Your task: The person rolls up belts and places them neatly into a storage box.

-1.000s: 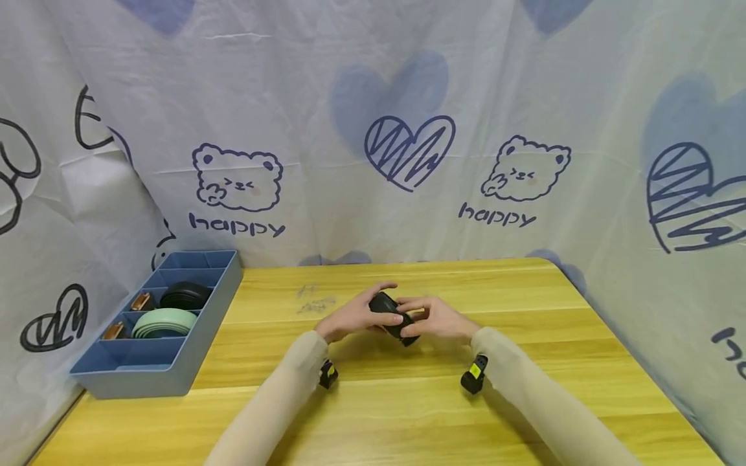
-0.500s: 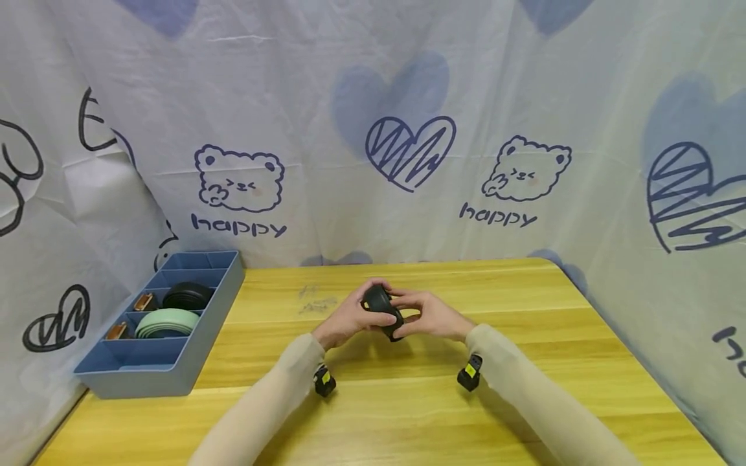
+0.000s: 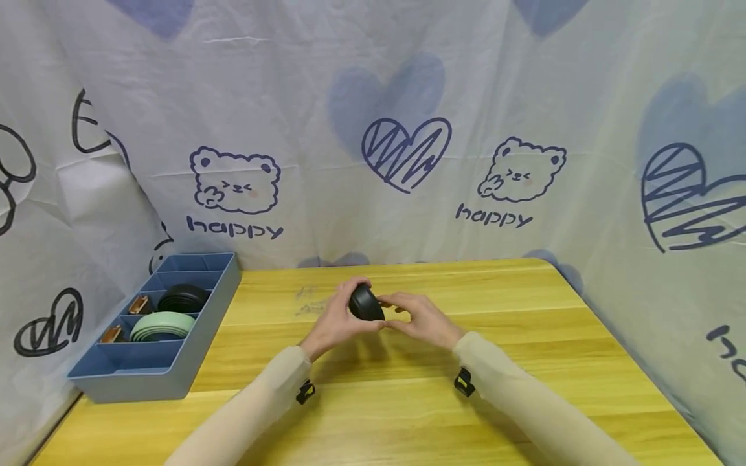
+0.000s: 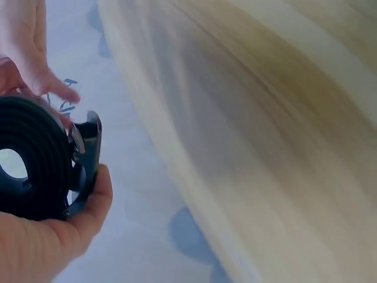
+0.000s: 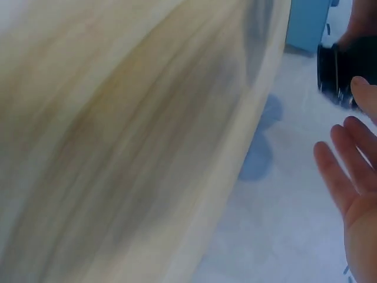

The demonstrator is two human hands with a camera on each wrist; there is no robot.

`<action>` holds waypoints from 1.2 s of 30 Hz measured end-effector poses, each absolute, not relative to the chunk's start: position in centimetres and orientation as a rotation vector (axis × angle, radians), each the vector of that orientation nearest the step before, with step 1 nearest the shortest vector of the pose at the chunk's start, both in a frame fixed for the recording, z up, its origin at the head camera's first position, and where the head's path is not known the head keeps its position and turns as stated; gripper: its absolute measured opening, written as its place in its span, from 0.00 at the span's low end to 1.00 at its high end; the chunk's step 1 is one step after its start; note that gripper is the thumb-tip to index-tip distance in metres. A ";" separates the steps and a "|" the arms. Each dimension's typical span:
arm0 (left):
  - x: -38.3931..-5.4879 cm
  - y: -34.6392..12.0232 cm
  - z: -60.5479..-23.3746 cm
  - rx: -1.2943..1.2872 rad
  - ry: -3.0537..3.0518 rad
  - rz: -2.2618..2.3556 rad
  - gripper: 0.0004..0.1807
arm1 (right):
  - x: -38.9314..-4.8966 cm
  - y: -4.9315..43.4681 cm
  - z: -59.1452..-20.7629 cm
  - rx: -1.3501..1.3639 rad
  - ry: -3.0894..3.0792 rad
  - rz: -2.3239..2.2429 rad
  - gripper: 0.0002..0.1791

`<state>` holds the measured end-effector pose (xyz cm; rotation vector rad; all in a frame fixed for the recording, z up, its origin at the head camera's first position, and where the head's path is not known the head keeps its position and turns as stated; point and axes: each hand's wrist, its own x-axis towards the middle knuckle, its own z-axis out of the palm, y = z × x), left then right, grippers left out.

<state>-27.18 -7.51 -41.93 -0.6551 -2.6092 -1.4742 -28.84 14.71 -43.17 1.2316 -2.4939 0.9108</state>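
A black belt coiled into a roll (image 3: pixel 366 303) is held up above the table in my left hand (image 3: pixel 338 321), whose fingers and thumb curl round it. In the left wrist view, the coils (image 4: pixel 56 159) show side on, with the metal buckle (image 4: pixel 88 147) on the outer side by the fingertips. My right hand (image 3: pixel 421 318) is beside the roll, its fingers spread and loosely bent. In the right wrist view, several of its fingers (image 5: pixel 347 159) stand apart from the belt, while one digit overlaps the roll's edge; contact there is hard to tell.
A blue-grey divided box (image 3: pixel 201 362) stands at the left of the wooden table (image 3: pixel 408 401). Inside lie a black coiled belt (image 3: pixel 183 299) and a pale green one (image 3: pixel 162 325), with gold-coloured buckles. A printed white cloth (image 3: pixel 326 194) hangs behind and at both sides.
Both hands and the belt roll have moved left. The roll has turned and sits deeper in the left hand, and the right hand's fingers have come away from over it.
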 end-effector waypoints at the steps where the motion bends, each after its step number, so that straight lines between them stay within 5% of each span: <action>1: -27.0 -7.7 -41.8 -0.635 -2.620 -1.436 0.38 | -28.8 14.9 -43.2 1.199 -2.521 0.893 0.25; 9: -25.5 -11.3 -41.1 -0.536 -2.637 -1.242 0.40 | -28.5 17.9 -43.7 0.872 -2.683 0.700 0.18; 18: -23.6 -16.7 -40.3 -0.422 -2.639 -1.112 0.40 | -27.9 21.6 -44.4 0.573 -2.765 0.616 0.21; 36: -19.4 -27.6 -37.5 -0.054 -2.610 -0.977 0.43 | -28.7 25.1 -44.9 0.519 -2.725 0.381 0.26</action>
